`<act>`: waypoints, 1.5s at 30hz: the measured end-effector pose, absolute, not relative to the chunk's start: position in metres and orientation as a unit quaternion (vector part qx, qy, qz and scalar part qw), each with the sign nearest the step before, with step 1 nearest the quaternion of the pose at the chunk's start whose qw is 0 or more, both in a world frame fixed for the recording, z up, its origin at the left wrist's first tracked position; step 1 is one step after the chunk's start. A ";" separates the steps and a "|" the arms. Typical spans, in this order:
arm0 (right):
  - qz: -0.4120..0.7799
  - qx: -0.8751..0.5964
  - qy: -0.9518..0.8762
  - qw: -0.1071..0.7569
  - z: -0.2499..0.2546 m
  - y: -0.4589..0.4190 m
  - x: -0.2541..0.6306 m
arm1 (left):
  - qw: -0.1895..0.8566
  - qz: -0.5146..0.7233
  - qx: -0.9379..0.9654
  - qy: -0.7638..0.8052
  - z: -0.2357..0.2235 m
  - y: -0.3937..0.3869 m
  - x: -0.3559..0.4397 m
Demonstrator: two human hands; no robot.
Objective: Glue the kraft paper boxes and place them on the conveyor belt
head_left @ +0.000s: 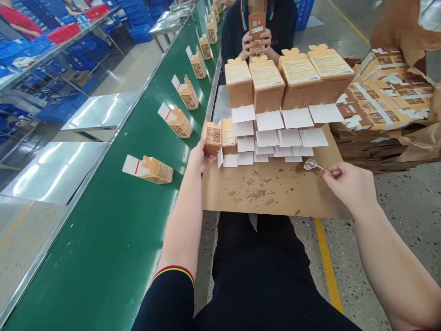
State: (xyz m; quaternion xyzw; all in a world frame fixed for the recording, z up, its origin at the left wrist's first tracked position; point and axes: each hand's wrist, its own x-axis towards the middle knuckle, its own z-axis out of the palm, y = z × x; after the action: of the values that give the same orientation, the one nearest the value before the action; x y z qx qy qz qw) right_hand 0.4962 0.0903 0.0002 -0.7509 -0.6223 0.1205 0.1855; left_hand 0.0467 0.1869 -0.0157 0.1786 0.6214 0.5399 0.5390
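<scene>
My left hand point(197, 158) grips a small brown printed carton point(212, 138) at the left edge of the cardboard-topped table. Beside it stands another open carton point(228, 136), its white flap hanging down. My right hand point(351, 186) pinches a thin stick point(321, 168) between thumb and fingers. At the stick's far end, over the cardboard, is a small whitish loop-like shape point(310, 164), whose kind I cannot make out. Stacked cartons point(268, 85) stand just beyond, white flaps folded out toward me.
A green conveyor belt point(113, 239) runs along my left, carrying a row of open cartons point(156, 170). Dark wet spots mark the cardboard sheet point(292, 197). Across the table a person point(229, 32) holds a carton. Flat cartons point(386, 99) lie bundled at the right.
</scene>
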 end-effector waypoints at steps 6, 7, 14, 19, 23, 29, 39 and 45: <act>0.113 -0.729 -0.603 0.302 -0.005 0.051 0.509 | 0.565 0.605 0.240 0.507 -0.024 0.082 0.017; 0.120 -0.720 -0.603 0.323 -0.008 0.044 0.508 | 0.573 0.606 0.252 0.491 -0.030 0.057 0.017; 0.243 -0.562 -0.678 0.406 -0.037 0.006 0.450 | 0.588 0.615 0.227 0.473 -0.070 -0.032 0.077; 0.291 -0.529 -0.677 0.421 -0.058 -0.008 0.395 | 0.549 0.655 0.213 0.473 -0.070 -0.002 0.099; 0.284 -0.466 -0.728 0.416 -0.075 -0.009 0.367 | 0.519 0.638 0.240 0.515 -0.075 0.015 0.096; 0.257 -0.438 -0.775 0.375 -0.097 -0.011 0.346 | 0.491 0.617 0.266 0.555 -0.083 0.014 0.095; 0.256 -0.474 -0.772 0.336 -0.102 -0.001 0.350 | 0.468 0.612 0.295 0.565 -0.079 0.011 0.100; 0.272 -0.536 -0.692 0.400 -0.088 0.008 0.370 | 0.398 0.585 0.378 0.597 -0.075 -0.002 0.119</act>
State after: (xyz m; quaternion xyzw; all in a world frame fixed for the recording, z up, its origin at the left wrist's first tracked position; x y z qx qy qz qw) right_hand 0.3700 0.0076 -0.0879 -0.5357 -0.6924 0.2718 0.3997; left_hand 0.1193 -0.0019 -0.0752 0.3780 0.5968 0.5851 0.3983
